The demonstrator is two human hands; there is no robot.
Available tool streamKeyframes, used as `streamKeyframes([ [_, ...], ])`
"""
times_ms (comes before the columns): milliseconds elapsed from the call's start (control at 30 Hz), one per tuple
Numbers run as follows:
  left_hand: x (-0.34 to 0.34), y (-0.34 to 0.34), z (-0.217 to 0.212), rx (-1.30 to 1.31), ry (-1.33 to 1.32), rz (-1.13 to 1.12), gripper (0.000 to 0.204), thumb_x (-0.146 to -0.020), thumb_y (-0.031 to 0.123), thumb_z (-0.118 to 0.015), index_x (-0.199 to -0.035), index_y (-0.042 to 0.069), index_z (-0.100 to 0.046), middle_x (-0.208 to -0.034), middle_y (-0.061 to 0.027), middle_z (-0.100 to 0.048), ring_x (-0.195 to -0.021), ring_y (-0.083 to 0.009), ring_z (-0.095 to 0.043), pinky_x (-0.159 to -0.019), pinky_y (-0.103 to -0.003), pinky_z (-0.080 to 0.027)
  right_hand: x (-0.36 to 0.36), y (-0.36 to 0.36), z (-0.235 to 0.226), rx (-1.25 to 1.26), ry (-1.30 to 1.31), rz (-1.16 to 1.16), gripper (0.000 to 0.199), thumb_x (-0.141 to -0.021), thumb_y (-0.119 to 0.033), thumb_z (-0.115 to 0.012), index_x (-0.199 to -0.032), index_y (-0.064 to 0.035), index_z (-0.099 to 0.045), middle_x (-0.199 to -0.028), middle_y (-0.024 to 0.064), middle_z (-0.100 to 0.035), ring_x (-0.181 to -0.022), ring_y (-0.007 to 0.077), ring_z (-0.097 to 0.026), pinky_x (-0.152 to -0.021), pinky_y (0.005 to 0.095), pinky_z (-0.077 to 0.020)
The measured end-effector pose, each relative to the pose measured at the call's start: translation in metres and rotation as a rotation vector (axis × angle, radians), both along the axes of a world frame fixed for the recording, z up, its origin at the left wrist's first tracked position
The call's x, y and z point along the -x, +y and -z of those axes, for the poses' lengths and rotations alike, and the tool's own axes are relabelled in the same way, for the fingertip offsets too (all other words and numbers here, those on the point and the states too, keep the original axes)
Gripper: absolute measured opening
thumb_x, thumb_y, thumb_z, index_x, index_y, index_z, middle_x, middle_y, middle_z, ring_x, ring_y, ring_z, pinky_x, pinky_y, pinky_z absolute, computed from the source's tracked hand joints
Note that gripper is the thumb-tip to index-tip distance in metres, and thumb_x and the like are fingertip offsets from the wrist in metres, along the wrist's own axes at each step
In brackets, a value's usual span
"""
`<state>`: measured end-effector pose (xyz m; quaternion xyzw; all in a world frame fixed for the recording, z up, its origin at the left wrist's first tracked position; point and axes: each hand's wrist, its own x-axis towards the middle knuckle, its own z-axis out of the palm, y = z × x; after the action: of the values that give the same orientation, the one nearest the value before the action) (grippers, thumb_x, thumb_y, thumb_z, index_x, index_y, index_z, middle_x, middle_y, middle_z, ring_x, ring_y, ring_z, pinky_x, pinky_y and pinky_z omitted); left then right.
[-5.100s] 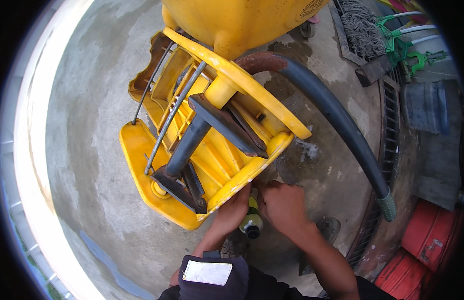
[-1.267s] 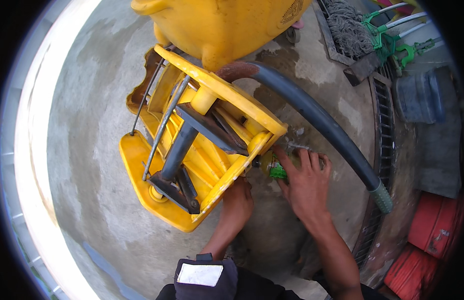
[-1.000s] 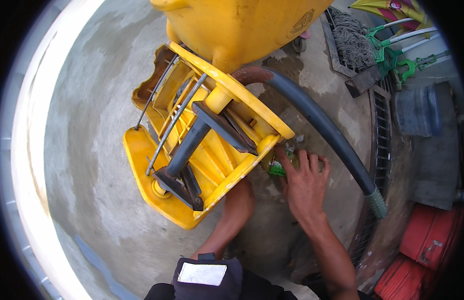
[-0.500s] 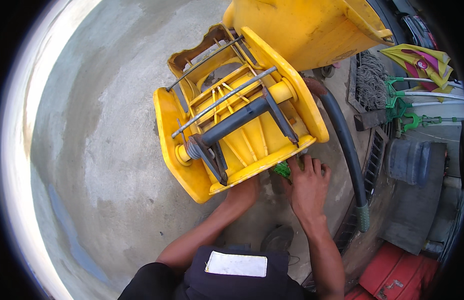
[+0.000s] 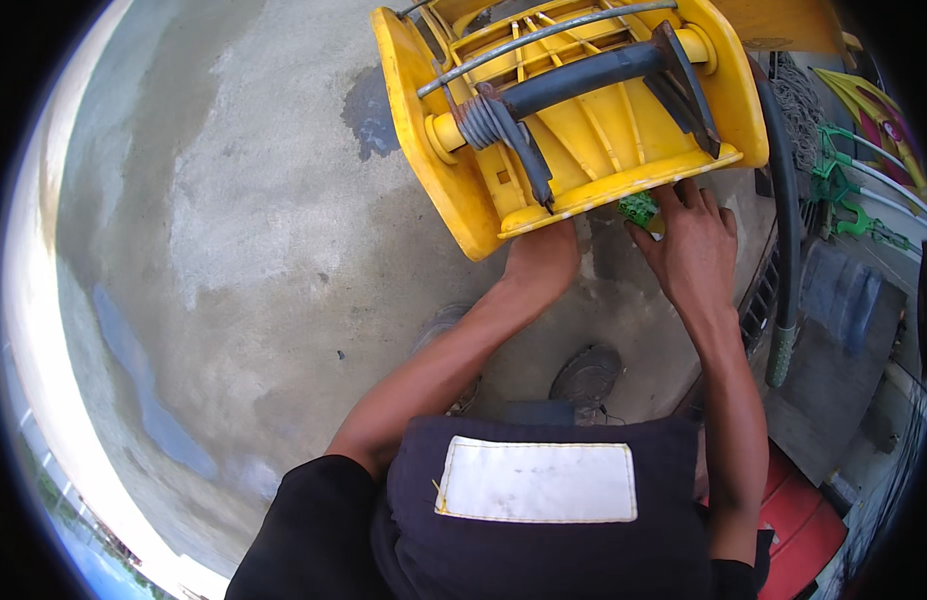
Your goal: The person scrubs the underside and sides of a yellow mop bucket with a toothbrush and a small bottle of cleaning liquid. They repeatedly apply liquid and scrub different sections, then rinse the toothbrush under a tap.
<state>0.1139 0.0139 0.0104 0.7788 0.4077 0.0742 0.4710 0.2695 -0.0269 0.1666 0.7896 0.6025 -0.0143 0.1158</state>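
Observation:
A yellow mop wringer (image 5: 583, 130) fills the top of the view, with a dark crossbar, a coiled spring and a metal rod across its frame. My left hand (image 5: 545, 258) reaches under its near edge; the fingers are hidden behind the plastic. At the same edge, further right, is my right hand (image 5: 695, 235), its thumb and fingers bent around a green sponge (image 5: 638, 208) that shows a bit of yellow. The fingertips are partly covered by the wringer's rim.
The wringer's black handle (image 5: 786, 230) runs down on the right, ending in a green grip. Beyond it are a grey mop head (image 5: 798, 110), green mop clamps (image 5: 833, 170) and a red container (image 5: 798, 520). A shoe (image 5: 586, 375) stands on the concrete floor (image 5: 253, 270).
The wringer and both hands now appear higher and further right in the view, as the head view has shifted. The right hand stays with the green sponge by the rim.

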Motion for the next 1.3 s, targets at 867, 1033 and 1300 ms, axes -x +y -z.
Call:
streamKeyframes([
  [867,-0.02,0.018,-0.036,-0.147,0.379,0.179,0.027,-0.106,0.012,-0.064,-0.125,-0.007,-0.068,-0.117,-0.0259,-0.079,-0.104,-0.0442,-0.082,-0.083,-0.053,-0.068,-0.008,-0.012,-0.059,0.121,-0.198,-0.257,0.068,-0.095,-0.037,-0.086,-0.15,-0.0062,-0.061,-0.118,0.011,-0.069,-0.114,0.0271,-0.07,-0.09,0.0476,-0.0586],
  [1033,-0.028,0.024,-0.023,-0.153,0.29,0.196,0.024,-0.106,0.008,-0.06,-0.124,-0.005,-0.069,-0.121,-0.0316,-0.078,-0.106,-0.0463,-0.081,-0.085,-0.057,-0.067,-0.01,-0.011,-0.084,0.07,-0.089,-0.228,0.068,-0.098,-0.038,-0.084,-0.151,-0.0042,-0.058,-0.12,0.0132,-0.068,-0.115,0.0297,-0.071,-0.086,0.0443,-0.0617],
  [1300,-0.028,0.02,-0.051,-0.176,0.46,0.146,0.018,-0.106,0.007,-0.06,-0.114,-0.006,-0.07,-0.109,-0.029,-0.08,-0.101,-0.0474,-0.081,-0.088,-0.055,-0.066,-0.016,-0.027,-0.055,-0.145,0.226,0.045,0.067,-0.101,-0.037,-0.082,-0.15,0.0,-0.055,-0.12,0.022,-0.069,-0.115,0.0409,-0.072,-0.089,0.0532,-0.063],
])
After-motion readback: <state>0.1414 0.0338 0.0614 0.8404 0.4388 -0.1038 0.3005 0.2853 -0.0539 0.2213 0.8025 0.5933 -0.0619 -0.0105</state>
